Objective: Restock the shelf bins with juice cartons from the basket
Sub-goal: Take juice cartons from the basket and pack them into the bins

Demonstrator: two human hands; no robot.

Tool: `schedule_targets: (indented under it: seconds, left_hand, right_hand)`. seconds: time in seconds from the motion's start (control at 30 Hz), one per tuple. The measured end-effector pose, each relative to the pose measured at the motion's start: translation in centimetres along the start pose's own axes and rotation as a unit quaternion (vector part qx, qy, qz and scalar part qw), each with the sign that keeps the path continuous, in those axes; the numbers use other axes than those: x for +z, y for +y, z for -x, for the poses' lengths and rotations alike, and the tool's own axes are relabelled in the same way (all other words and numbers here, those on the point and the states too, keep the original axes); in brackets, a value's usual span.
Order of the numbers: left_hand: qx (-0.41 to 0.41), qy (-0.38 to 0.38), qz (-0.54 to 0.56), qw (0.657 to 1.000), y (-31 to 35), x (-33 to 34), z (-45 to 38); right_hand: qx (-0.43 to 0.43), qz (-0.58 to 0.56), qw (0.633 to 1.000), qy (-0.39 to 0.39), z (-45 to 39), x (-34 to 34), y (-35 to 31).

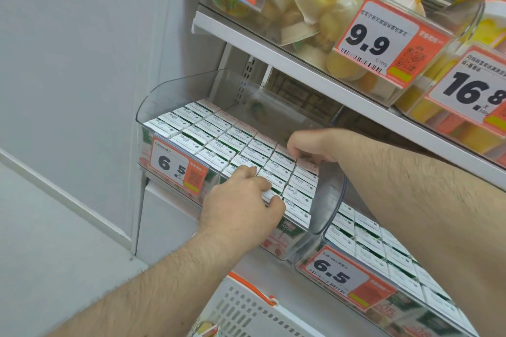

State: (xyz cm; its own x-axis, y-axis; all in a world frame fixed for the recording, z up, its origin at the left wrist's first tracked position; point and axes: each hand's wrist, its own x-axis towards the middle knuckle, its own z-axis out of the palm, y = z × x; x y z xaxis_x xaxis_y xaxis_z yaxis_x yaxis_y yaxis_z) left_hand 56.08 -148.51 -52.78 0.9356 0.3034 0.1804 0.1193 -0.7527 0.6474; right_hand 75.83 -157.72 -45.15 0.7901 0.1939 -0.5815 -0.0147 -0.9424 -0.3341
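Bin [142,107], near full: my left hand [241,200] flat on cartons [219,145], right hand [309,145] prob. pinching one; forcing it could buckle rows.

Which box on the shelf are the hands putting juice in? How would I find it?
Look under the white shelf holding the fruit cups. There sit two clear bins of white-topped juice cartons, both with 6.5 price tags. It is the one nearest the grey wall, with both hands in it and empty space at its back.
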Motion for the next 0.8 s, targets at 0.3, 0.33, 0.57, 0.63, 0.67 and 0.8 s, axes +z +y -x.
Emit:
schedule_targets:
  seconds: [0.3,0.33,0.57,0.63,0.67,0.8]
  left_hand:
    - [-0.003,-0.014,0.011,1.0,-0.1,0.0,0.1]
    - [-0.001,-0.015,0.012,1.0,0.0,-0.1,0.1]
    - [0.004,-0.02,0.0,1.0,0.1,-0.2,0.0]
    - [0.0,-0.023,0.003,1.0,0.1,-0.3,0.1]
    - [0.001,-0.026,0.002,1.0,0.2,-0.4,0.2]
    - [0.004,-0.029,0.0,1.0,0.2,-0.4,0.2]
  right_hand:
    - [0.061,-0.062,0.996,-0.007,1.4,1.3,-0.9]
    - [0.059,-0.062,0.996,0.006,1.2,1.4,-0.9]
    - [0.049,-0.13,0.987,0.076,0.2,1.6,-0.3]
    - [0.047,-0.103,0.992,0.058,0.7,1.8,-0.6]
    - [0.045,-0.086,0.994,0.05,0.9,1.8,-0.7]
    - [0.037,-0.061,0.996,0.044,0.7,1.5,-0.4]
